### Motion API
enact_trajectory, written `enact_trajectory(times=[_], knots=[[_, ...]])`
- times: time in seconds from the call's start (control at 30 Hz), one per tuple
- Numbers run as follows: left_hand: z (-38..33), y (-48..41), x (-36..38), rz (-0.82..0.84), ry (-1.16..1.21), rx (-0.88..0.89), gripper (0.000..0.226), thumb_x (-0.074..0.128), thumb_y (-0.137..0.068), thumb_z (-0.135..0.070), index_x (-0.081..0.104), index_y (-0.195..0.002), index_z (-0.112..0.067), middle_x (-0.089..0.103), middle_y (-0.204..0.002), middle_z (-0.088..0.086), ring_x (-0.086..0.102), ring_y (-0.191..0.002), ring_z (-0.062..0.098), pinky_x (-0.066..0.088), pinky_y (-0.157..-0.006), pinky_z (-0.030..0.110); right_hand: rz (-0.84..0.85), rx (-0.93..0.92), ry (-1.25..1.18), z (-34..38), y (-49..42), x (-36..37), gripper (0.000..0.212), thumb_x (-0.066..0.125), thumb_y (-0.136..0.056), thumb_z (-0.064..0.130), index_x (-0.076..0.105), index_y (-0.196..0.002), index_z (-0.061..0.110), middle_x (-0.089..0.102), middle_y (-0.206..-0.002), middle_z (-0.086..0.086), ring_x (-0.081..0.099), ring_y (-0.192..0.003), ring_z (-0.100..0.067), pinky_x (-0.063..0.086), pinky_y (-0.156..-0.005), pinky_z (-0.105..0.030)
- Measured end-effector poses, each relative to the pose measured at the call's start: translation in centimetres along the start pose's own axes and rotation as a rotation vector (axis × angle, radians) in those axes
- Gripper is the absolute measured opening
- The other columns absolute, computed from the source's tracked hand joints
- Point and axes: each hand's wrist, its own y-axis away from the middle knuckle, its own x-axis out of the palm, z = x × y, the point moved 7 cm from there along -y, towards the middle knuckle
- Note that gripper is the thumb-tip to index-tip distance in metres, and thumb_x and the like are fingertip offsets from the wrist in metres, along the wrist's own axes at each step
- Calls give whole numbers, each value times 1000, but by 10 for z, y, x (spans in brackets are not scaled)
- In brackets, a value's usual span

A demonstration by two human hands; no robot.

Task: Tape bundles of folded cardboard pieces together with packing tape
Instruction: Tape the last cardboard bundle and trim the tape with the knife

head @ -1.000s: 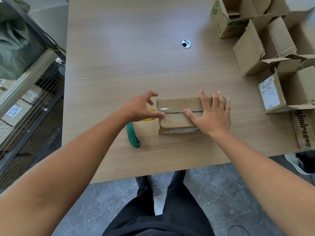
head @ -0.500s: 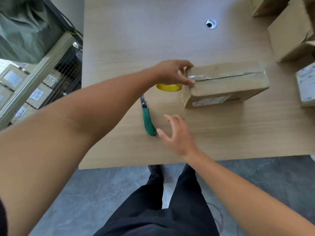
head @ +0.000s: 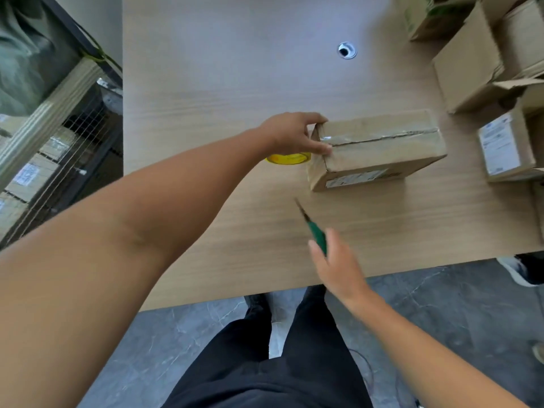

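A cardboard bundle (head: 379, 151) lies on the wooden table (head: 235, 83), with shiny clear tape along its top seam. My left hand (head: 291, 134) grips the bundle's left end, thumb on the top edge. Just under that hand a yellow tape roll (head: 288, 158) rests flat on the table. My right hand (head: 335, 260) hovers near the table's front edge and holds a green utility knife (head: 315, 231) by its handle, blade out and pointing toward the bundle's near left corner.
Several open cardboard boxes (head: 471, 63) crowd the table's right side, one with a white label (head: 500, 145). A round cable hole (head: 346, 50) sits at the back. A wire shelf rack (head: 53, 142) stands left of the table. Someone's shoe (head: 521, 269) is on the floor at right.
My right hand left the top of the bundle, reached to the green knife on the table and picked it up. My left hand stayed on the bundle's left end.
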Motion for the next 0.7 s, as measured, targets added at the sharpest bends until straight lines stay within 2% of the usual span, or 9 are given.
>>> enact_trajectory(times=[0.07,0.13,0.2,0.3,0.4,0.47,0.57,0.63,0.7], knots=[[1,0,3,-17,52,4,77,71,-71,-76,50,-139,-45,64,-93,-15,61,-92,12,41,-75,28,-215,-14,-87,-4,26,-54,17,45,-104,42,49,-91,31,49,-77,5,47,-66,-11,36,-60,-26],[1,0,6,-34,108,7,73,73,-70,-74,53,-135,-47,65,-92,-16,63,-92,10,43,-77,27,-439,-64,-89,15,21,-99,22,43,-103,40,50,-86,29,49,-86,7,49,-88,-13,39,-78,-30],[-1,1,11,-55,145,6,68,75,-69,-73,57,-129,-47,66,-90,-17,65,-92,9,47,-80,28,-497,-108,-89,50,-13,-122,22,43,-104,35,57,-93,22,49,-97,13,49,-100,-11,39,-88,-29],[0,6,11,-131,125,-23,63,74,-71,-72,60,-123,-41,68,-96,-16,63,-89,9,45,-78,28,-311,-63,1,89,-74,-115,34,41,-107,31,63,-118,7,58,-120,-2,52,-119,-22,41,-102,-37],[16,20,7,-235,203,-68,57,74,-76,-65,63,-123,-33,70,-101,-10,62,-88,9,47,-76,27,-149,70,167,87,-92,-93,55,35,-109,35,44,-148,-3,33,-162,-13,25,-152,-25,19,-125,-38],[32,34,12,-204,442,-92,49,71,-83,-58,66,-119,-25,71,-95,-3,66,-84,11,49,-73,27,-106,79,177,82,-90,-86,57,34,-109,36,43,-148,-4,17,-169,-9,8,-157,-19,9,-127,-35],[40,55,31,-55,707,-53,31,69,-93,-39,67,-102,-10,71,-76,4,64,-70,14,48,-69,28,-65,83,193,80,-88,-82,53,36,-109,37,52,-138,-4,6,-171,-8,-2,-158,-19,7,-126,-37],[46,61,34,-125,717,-83,31,70,-92,-40,65,-84,-10,64,-63,0,58,-61,13,46,-62,26,-41,81,208,83,-86,-83,54,36,-109,38,50,-141,-4,5,-171,-8,-4,-158,-19,7,-124,-35],[54,59,29,-238,529,-173,34,72,-86,-49,64,-76,-17,59,-62,-4,57,-60,13,45,-59,27,-7,70,226,85,-85,-85,56,35,-109,37,45,-147,-2,3,-171,-6,-5,-157,-16,7,-124,-33]])
